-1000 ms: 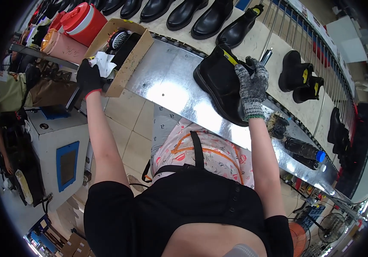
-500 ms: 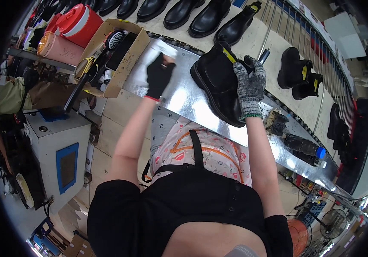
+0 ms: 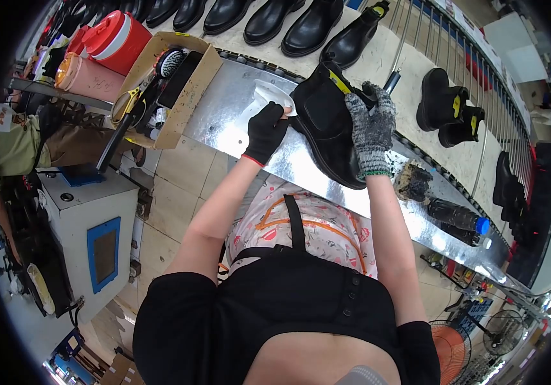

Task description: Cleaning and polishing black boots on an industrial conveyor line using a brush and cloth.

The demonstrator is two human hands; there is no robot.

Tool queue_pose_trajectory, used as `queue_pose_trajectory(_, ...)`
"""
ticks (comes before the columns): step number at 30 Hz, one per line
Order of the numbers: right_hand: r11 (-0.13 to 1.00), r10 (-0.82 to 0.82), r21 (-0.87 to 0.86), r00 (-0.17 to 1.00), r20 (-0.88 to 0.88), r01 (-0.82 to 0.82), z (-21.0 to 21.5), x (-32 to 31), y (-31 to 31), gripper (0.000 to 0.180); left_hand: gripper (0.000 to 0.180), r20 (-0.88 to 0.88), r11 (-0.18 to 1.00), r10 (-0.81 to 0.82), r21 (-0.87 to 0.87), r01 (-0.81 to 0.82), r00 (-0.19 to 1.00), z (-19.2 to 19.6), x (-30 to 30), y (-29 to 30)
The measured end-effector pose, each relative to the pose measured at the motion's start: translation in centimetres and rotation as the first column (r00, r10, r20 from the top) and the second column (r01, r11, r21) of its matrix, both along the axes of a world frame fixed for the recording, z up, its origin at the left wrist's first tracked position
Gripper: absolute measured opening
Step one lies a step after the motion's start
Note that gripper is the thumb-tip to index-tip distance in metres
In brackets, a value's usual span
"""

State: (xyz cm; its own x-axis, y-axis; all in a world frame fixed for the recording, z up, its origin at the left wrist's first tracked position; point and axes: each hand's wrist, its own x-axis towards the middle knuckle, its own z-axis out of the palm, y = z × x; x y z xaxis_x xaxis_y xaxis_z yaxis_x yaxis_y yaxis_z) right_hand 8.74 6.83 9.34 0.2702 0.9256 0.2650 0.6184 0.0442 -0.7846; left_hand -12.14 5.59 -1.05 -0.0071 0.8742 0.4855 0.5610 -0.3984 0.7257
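Observation:
A black ankle boot (image 3: pixel 327 125) with a yellow patch inside its collar is held on its side over the metal tray. Its heel is at the upper left and its toe at the lower right. My right hand (image 3: pixel 372 122), in a grey knitted glove, grips the boot by its upper near the collar. In a black fingerless glove, my left hand (image 3: pixel 267 130) pinches a thin white cloth (image 3: pixel 270 96), whose edge is against the boot's heel. Whether it is fabric or paper I cannot tell.
A cardboard box (image 3: pixel 192 96) of tools and a brush stands left on the metal tray (image 3: pixel 221 106). Finished-looking black boots (image 3: pixel 314 29) line the far conveyor; a pair (image 3: pixel 439 106) stands right. A dark bottle (image 3: pixel 452 215) and a blackened sponge (image 3: pixel 412 181) lie at right.
My left hand has moved right with the white cloth, from the tray beside the box to the boot's heel. My right hand and the boot stay nearly in place.

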Motion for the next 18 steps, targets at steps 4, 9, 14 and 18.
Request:
queue_pose_trajectory(4,1.000,0.009,0.017,1.000,0.012,-0.009,-0.2,0.1,0.0,0.041,0.016,-0.125,0.991,-0.136,0.002,0.137,0.983,1.1,-0.9,0.8)
queue_pose_trajectory(9,0.999,0.009,0.037,1.000,-0.018,-0.008,-1.0,0.4,0.4,0.043,0.020,-0.279,0.956,-0.258,0.062,0.285,0.925,1.5,-1.7,1.8)
queue_pose_trajectory(14,1.000,-0.011,0.012,1.000,0.001,0.011,-0.8,0.4,0.5,0.043,0.023,-0.246,0.957,-0.255,0.076,0.281,0.935,0.6,-1.2,1.3)
queue_pose_trajectory(18,1.000,0.003,0.026,0.999,-0.040,-0.002,-1.1,0.7,0.6,0.044,0.024,-0.202,0.962,-0.244,0.070,0.262,0.949,0.8,-0.3,0.2)
